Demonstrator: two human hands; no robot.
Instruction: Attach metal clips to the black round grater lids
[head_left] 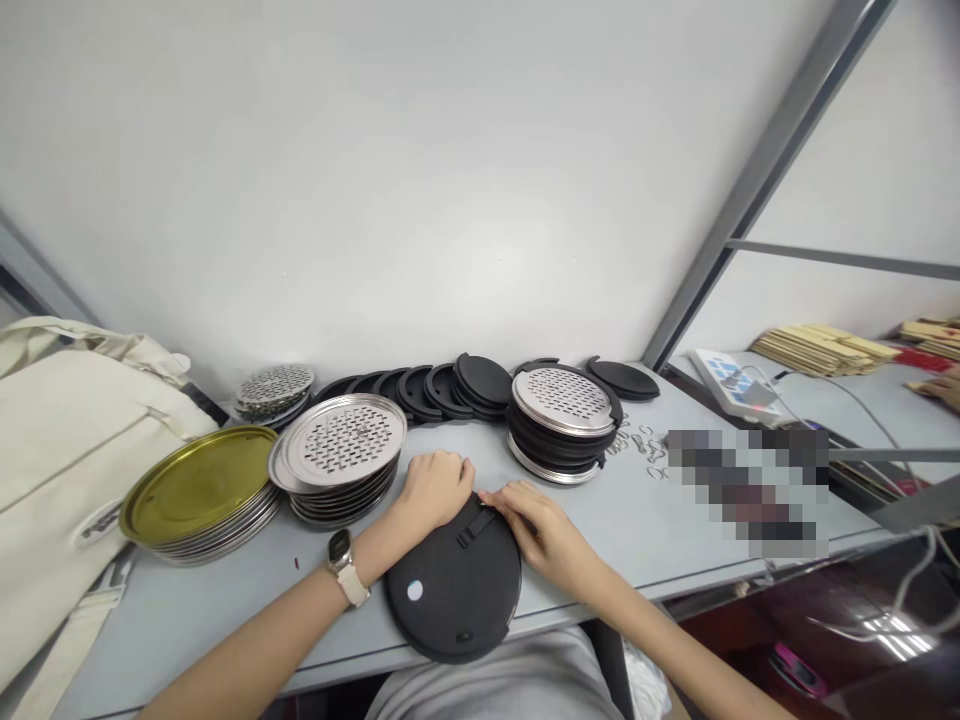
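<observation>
A round black plastic disc (450,610) with a small buckle and a white dot lies at the table's front edge before me. My left hand (437,487) is closed at its far rim, fingers curled, and what lies under them is hidden. On the rim's right, my right hand (536,525) pinches at the edge beside the buckle (475,528), too small a detail to name. Left of the disc stands a stack of perforated silver plates (352,440). Behind my right hand is a stack of black discs (555,450) topped by another perforated plate (566,398).
Gold and silver round lids (210,480) are stacked at left, beside a cream bag (67,430). Black rings (416,393) lean along the wall. Small metal rings (651,450) lie scattered at right, near a pixelated patch. A metal frame post (750,210) rises at right.
</observation>
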